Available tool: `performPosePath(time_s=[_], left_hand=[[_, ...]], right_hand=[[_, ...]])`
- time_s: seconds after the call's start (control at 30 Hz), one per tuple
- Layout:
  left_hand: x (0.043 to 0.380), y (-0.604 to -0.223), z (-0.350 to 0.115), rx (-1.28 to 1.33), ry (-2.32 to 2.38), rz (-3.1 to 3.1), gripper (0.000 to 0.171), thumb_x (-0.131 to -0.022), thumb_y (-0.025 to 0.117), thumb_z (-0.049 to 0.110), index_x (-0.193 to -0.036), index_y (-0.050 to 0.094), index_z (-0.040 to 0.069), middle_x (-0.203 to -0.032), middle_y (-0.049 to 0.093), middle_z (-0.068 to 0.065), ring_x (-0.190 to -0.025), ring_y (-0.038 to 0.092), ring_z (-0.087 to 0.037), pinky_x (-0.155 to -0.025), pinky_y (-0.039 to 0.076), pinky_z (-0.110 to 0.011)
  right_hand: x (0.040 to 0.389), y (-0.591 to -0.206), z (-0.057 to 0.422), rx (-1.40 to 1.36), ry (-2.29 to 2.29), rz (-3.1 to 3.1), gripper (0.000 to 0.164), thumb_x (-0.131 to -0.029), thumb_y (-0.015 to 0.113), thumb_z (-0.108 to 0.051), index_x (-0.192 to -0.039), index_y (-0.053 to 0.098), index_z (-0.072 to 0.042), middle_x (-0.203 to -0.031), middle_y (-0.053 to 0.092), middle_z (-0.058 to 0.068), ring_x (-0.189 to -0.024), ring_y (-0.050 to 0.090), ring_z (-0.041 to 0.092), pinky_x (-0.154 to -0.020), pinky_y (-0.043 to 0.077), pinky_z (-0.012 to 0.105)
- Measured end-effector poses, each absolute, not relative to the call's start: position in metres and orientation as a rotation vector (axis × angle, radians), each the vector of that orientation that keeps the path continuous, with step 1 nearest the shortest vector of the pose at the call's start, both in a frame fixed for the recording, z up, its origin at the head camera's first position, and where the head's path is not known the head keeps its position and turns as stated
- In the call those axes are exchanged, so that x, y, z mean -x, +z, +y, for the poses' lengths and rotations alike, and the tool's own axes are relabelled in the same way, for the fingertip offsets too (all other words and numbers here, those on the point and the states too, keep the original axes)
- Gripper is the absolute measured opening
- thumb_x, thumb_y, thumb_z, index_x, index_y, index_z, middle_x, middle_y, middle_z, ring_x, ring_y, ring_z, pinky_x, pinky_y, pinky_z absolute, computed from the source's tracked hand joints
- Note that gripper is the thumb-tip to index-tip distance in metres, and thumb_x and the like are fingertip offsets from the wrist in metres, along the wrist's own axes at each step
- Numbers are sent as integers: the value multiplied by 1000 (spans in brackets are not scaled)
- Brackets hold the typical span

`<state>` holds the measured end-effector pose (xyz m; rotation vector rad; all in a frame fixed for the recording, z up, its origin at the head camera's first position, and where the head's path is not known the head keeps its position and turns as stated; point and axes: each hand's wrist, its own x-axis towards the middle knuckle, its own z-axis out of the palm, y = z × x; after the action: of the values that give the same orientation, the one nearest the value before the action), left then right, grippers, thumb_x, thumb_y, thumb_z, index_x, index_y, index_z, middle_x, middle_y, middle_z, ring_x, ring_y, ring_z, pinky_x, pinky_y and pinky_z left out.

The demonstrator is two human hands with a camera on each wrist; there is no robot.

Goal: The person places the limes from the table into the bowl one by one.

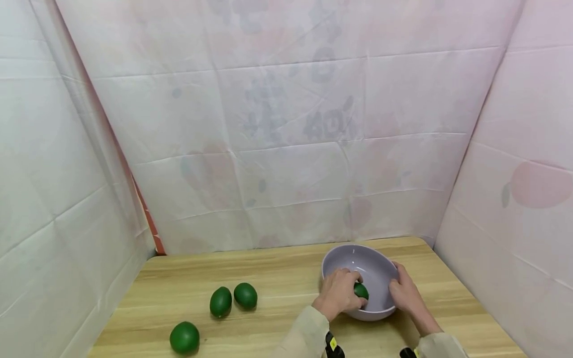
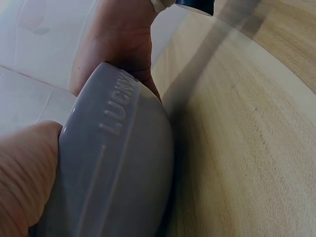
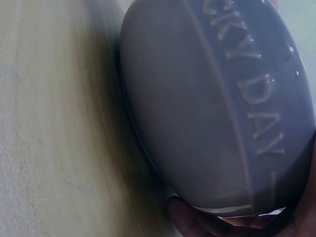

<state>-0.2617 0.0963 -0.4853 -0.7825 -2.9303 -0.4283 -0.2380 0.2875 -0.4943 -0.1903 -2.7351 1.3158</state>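
A greyish-purple bowl (image 1: 380, 271) is at the right part of the wooden table, its inside facing up toward the head camera. My left hand (image 1: 338, 293) reaches over its near left rim, thumb and fingers around a dark green lime (image 1: 360, 291) inside the bowl. With thumb over the rim, my right hand (image 1: 406, 293) grips the bowl's right side. Raised letters run along the bowl's outer wall (image 2: 113, 133) in the left wrist view. In the right wrist view, fingers (image 3: 185, 215) curl under the wall's lower end.
Two green limes (image 1: 221, 302) (image 1: 245, 296) lie close together left of the bowl. Another lime (image 1: 184, 338) lies nearer the front left. White printed cloth (image 1: 286, 174) hangs behind and on both sides of the wooden table (image 1: 286, 263).
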Motion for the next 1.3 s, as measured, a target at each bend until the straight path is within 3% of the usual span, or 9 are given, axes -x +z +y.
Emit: performPosePath(time_s=[0.37, 0.57, 0.7, 0.97, 1.3], left_hand=[[265, -489, 96, 785, -428, -2897, 39, -80, 78, 55, -114, 69, 38, -105, 67, 16, -92, 56, -3, -76, 44, -19], [263, -489, 93, 812, -434, -2830, 38, -85, 74, 55, -117, 67, 36, -113, 66, 16, -102, 56, -4, -84, 46, -19], [261, -493, 89, 850, -451, -2732, 38, -89, 73, 52, -122, 66, 34, -122, 66, 14, -112, 56, -7, -92, 47, -22], [259, -492, 77, 918, -270, -2370, 40, -90, 71, 52, -122, 65, 28, -121, 69, 7, -112, 59, -15, -83, 48, -29], [251, -474, 50, 894, -324, -2335, 42, -93, 68, 49, -125, 63, 24, -123, 66, 4, -115, 59, -18, -91, 49, -36]], right_hand=[[241, -491, 288, 210, 1351, -2758, 68, -90, 29, 3, -155, 14, 11, -156, 25, 41, -143, 31, 58, -118, 29, 66], [242, -492, 288, 201, 1322, -2748, 68, -89, 31, 4, -155, 16, 12, -154, 28, 42, -141, 34, 59, -117, 30, 66], [241, -495, 288, 201, 1315, -2743, 68, -88, 33, 4, -154, 18, 12, -153, 30, 43, -139, 36, 59, -116, 32, 66], [242, -492, 286, 203, 1318, -2731, 68, -88, 32, 3, -154, 19, 11, -153, 30, 41, -140, 36, 57, -117, 31, 66], [238, -495, 286, 218, 1324, -2730, 67, -88, 33, 3, -153, 20, 11, -153, 31, 41, -140, 36, 56, -117, 31, 65]])
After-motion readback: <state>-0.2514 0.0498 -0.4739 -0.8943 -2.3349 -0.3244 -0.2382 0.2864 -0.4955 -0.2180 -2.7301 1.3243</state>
